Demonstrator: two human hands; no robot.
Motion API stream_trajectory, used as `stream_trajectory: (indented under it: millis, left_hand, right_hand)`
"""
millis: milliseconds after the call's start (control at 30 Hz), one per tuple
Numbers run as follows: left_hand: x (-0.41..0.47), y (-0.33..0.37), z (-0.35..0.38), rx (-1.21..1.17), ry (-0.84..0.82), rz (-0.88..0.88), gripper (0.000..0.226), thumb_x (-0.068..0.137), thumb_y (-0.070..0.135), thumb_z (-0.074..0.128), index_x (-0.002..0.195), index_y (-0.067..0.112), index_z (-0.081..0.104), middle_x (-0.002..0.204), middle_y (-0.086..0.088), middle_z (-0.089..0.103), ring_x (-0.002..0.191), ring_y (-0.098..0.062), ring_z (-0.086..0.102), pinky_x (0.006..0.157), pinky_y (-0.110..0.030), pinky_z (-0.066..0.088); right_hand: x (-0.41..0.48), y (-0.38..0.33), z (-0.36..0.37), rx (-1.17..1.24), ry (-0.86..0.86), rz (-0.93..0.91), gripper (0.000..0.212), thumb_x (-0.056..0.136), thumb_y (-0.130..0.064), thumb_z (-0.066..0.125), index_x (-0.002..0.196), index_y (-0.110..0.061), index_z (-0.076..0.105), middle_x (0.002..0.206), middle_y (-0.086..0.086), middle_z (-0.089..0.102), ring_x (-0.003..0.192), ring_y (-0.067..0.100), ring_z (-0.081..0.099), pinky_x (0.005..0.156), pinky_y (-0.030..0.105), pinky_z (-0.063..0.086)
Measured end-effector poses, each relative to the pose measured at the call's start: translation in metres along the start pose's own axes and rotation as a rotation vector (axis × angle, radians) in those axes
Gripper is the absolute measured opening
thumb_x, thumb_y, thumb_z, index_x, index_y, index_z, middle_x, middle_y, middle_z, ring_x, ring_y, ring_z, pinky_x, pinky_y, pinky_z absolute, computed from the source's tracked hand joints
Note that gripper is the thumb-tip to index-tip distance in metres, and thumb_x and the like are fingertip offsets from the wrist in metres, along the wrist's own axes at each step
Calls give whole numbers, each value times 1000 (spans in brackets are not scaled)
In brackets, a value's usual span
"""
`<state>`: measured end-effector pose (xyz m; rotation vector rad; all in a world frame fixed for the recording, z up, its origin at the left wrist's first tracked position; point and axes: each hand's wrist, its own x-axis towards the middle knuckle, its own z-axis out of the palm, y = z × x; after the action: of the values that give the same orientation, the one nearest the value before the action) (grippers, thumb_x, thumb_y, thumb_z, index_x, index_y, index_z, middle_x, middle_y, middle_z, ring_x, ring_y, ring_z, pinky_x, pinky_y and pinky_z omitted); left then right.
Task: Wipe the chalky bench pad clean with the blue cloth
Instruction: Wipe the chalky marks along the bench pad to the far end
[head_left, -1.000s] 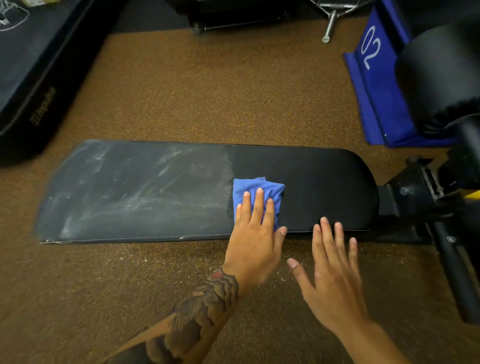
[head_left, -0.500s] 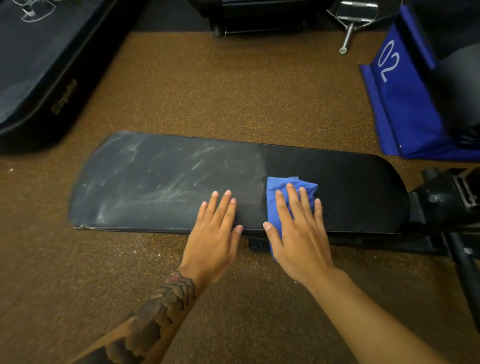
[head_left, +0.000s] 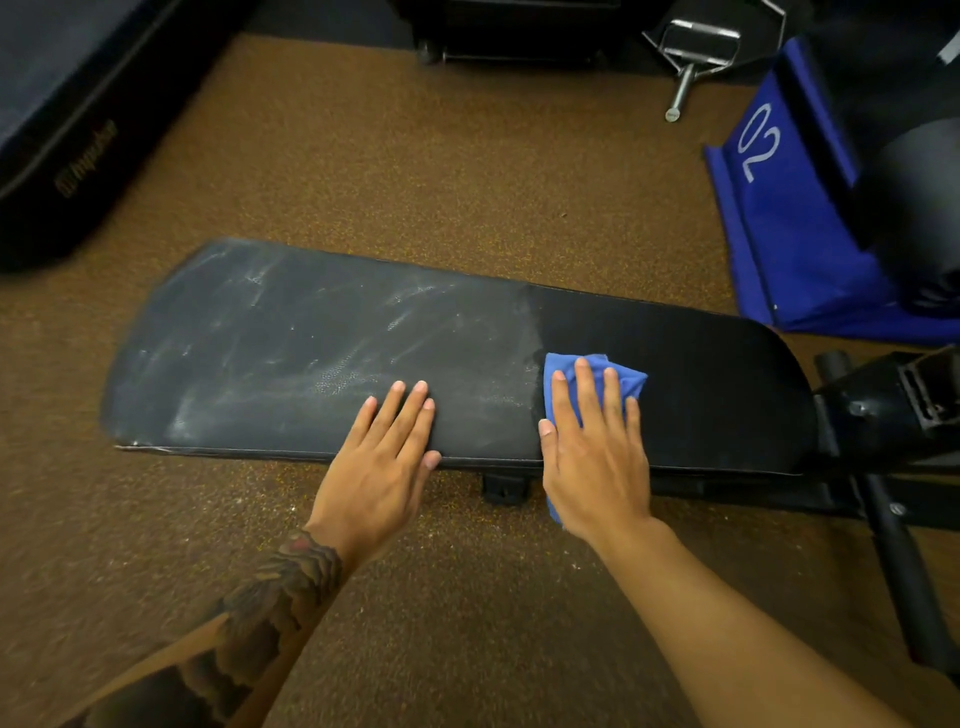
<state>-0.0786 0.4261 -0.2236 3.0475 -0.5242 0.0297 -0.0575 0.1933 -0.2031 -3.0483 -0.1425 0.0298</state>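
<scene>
My right hand (head_left: 597, 467) presses the folded blue cloth (head_left: 636, 382) with straight fingers onto the long black bench pad (head_left: 311, 364), at the chalk's 3 o'clock edge; my left hand (head_left: 382, 467) lies flat, fingers straight, at the cloth's 9 o'clock.

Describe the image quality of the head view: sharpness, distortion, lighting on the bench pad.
Head view: the bench pad, blue cloth, left hand and right hand are sharp; the pad's long edges bow, a wide-angle effect; the frame's corners darken and soften; lighting is soft, without hard shadows; a metal handle at the top glints.
</scene>
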Motion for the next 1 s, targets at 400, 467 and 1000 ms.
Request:
stream_trajectory:
  millis: [400,467,1000]
  left_hand:
    - [-1,-2,6,-33,51,26,54,102,35,24,145,3,31,155,-14,28,145,-29,21,117,-46,15]
    - [0,-2,6,-45,60,30,54,102,34,24,145,2,33,154,-15,30,144,-30,24,116,-47,17]
    - [0,-4,8,-70,57,53,54,102,34,26,143,2,36,152,-16,32,143,-32,27,115,-48,18]
  right_hand:
    - [91,-24,-6,207,-19,41,58,92,-7,40,146,-5,17,156,11,11,143,33,0,115,46,6]
    - [82,-35,-2,229,-21,-7,52,98,-13,34,146,-5,18,156,11,12,144,31,1,116,45,6]
    - [123,-24,-3,188,47,59,58,86,5,42,141,-4,28,153,10,22,143,28,9,115,40,15]
